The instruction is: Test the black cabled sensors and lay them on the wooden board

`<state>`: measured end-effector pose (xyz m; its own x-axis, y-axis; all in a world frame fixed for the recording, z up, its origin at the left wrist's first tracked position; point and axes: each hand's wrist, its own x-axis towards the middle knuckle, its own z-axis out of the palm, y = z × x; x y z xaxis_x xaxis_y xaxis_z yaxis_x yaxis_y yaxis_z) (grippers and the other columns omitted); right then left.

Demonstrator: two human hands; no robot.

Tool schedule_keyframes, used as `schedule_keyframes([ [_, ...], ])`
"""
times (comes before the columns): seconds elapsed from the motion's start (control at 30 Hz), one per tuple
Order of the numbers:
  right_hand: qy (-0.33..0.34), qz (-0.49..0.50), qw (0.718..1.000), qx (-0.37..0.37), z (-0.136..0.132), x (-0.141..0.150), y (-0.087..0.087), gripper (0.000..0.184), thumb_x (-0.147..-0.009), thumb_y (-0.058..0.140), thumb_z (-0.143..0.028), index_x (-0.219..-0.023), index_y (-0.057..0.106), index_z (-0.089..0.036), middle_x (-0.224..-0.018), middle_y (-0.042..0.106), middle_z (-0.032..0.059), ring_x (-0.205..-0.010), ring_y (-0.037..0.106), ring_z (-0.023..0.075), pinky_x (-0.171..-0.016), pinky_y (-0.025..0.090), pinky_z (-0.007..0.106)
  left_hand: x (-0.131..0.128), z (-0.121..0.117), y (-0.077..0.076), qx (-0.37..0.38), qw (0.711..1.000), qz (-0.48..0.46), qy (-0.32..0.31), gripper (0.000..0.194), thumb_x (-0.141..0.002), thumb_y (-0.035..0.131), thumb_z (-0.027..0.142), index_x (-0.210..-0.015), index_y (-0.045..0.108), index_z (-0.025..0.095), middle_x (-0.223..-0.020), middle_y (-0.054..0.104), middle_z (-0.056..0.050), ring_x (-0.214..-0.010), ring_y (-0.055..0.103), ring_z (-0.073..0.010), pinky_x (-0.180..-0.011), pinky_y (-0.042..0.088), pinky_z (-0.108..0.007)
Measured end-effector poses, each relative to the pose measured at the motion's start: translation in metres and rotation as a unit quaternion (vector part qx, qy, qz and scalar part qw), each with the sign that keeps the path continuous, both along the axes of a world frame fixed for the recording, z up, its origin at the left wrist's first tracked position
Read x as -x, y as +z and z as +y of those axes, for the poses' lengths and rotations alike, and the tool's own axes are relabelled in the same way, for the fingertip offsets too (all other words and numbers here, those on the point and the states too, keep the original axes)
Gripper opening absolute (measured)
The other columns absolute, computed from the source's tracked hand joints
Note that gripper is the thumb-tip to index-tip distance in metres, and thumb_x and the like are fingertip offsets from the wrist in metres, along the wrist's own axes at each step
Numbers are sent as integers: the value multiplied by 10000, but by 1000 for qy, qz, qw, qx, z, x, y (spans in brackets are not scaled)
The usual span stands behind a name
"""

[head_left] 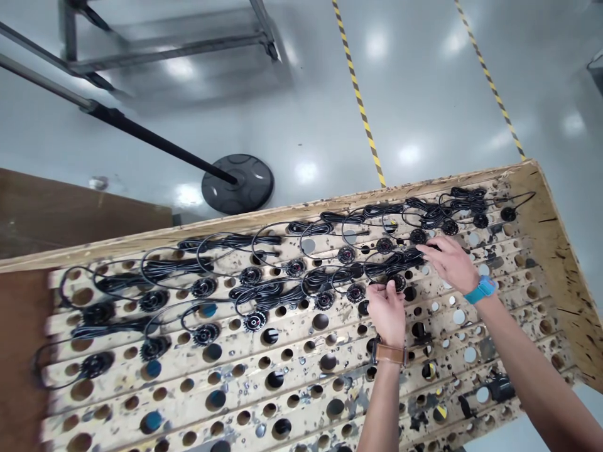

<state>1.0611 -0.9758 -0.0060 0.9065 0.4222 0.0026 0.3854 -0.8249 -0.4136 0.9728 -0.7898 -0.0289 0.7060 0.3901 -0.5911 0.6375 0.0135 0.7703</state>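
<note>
Several black round discs with ridged rims lie on a perforated wooden board, each with a coiled black cable. My left hand (387, 315), with a brown strap on its wrist, has its fingers closed at the edge of one black disc (398, 282). Up and to the right, my right hand (448, 262), wearing a teal band, has thumb and fingers together at the end of that disc's coiled black cable (400, 258). The fingertips partly cover the cable end. Farther left lies another disc (254, 321), white-marked, with its cable bundled behind it.
The holed board (330, 383) has a raised wooden rim (565, 276) at its right and far sides. Beyond it, a black pole base (238, 184) stands on the grey floor, near a wheeled metal frame (169, 50). Yellow-black tape (358, 94) marks the floor.
</note>
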Motion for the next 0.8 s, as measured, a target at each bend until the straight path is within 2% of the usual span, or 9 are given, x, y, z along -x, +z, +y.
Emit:
schedule_keyframes([
  [0.13,-23,-31,998,43,-3,11,-11,366,-992,459,-284,-1303,646,-246,-1210,604,128,-1168,494,305,-993,463,507,0,-1,3,-52,999,0,-16,251,-944,497,489,-922,419,251,-701,717,-64,-614,723,-236,-562,501,-293],
  [0.27,-49,-81,994,48,18,26,-3,392,-996,474,-300,-1360,583,-201,-1219,599,133,-1164,481,299,-989,443,485,-2,-1,6,-91,995,5,-28,224,-948,497,457,-927,430,244,-677,711,-43,-592,713,-221,-562,481,-278],
  [0.4,25,-62,996,58,49,32,0,313,-989,487,-255,-1254,640,-192,-1149,634,109,-1147,468,279,-971,412,438,-2,-1,4,-91,995,4,-34,215,-950,486,449,-931,438,241,-696,720,-43,-604,718,-217,-542,475,-268],
  [0.47,48,-40,995,72,59,31,-3,323,-980,494,-238,-1270,626,-181,-1159,636,111,-1157,451,281,-956,397,431,-1,-1,3,-79,996,-1,-34,208,-954,475,444,-947,437,239,-720,730,-51,-611,721,-215,-534,477,-264],
  [0.63,70,6,990,122,69,19,-2,428,-937,503,-163,-1361,560,-165,-1125,626,126,-1080,449,283,-878,367,424,0,-1,2,-62,998,-14,-29,207,-955,473,438,-961,450,232,-734,736,-64,-596,720,-215,-510,485,-261],
  [0.8,108,17,982,155,74,5,12,313,-936,508,-169,-1228,621,-160,-1086,630,125,-1064,440,287,-854,331,421,0,-1,0,-46,999,-13,-20,198,-957,463,428,-963,452,230,-724,731,-64,-589,716,-211,-502,485,-257],
])
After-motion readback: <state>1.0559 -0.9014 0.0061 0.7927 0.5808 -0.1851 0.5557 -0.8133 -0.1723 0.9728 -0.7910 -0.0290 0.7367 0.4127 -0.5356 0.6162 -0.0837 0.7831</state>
